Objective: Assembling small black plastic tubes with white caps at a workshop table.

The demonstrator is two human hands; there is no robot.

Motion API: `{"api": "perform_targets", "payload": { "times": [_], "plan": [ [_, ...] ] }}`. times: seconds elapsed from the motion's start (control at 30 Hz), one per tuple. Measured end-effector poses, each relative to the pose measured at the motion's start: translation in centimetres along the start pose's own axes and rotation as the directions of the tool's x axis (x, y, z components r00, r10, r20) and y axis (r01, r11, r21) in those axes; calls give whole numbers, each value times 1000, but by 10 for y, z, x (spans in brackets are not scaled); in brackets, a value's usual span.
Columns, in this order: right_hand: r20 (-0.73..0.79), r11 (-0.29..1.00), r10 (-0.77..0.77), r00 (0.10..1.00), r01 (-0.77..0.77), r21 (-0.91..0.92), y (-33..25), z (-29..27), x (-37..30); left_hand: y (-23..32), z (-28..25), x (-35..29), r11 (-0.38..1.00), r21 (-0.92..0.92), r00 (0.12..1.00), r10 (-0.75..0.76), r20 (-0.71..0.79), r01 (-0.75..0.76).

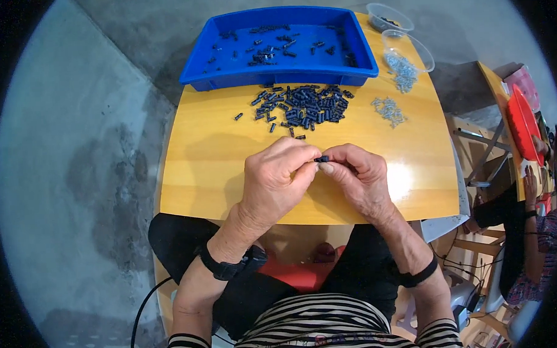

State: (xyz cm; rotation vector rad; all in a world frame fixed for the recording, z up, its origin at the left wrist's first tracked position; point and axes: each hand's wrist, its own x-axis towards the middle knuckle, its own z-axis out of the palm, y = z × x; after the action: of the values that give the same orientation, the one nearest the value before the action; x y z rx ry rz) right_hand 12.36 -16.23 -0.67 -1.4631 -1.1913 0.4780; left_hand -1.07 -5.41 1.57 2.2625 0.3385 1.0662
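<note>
My left hand [278, 172] and my right hand [359, 173] meet above the front half of the yellow table [211, 176]. Between their fingertips they pinch one small black cylindrical plastic part [321, 159], mostly covered by the fingers. Just beyond the hands lies a loose pile of similar black parts [310, 105], with a few strays at its near edge. To the right of the pile is a scatter of small clear pieces [389, 111], too small to name.
A blue tray [220, 78] holding scattered black parts stands at the back. Clear plastic bowls [424, 49] sit at the far right corner, one tipped with clear pieces spilling out. A concrete wall [64, 181] is at left. Another person's hand [529, 187] shows near a red basin [522, 122].
</note>
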Motion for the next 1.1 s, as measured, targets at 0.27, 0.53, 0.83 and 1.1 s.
{"api": "perform_targets", "payload": {
  "times": [0.27, 0.53, 0.83, 1.1],
  "plan": [
    [58, 995, 61, 996, -65, 74, -2, 1, 1, 0, 2, -5, 986, 100, 990, 138, -21, -135],
    [104, 973, 190, 976, -201, 113, -5, 0, 2, -5, -1, -8, 988, 93, 992, 128, -2, -127],
    [193, 886, 348, 917, -390, 252, -13, -9, 8, 1, -1, -9, 995, -59, 996, -84, 18, 85],
    [353, 851, 289, 890, -408, 332, -11, -17, 9, 4, 4, -11, 973, -190, 990, -136, -19, 130]
  ]
}}
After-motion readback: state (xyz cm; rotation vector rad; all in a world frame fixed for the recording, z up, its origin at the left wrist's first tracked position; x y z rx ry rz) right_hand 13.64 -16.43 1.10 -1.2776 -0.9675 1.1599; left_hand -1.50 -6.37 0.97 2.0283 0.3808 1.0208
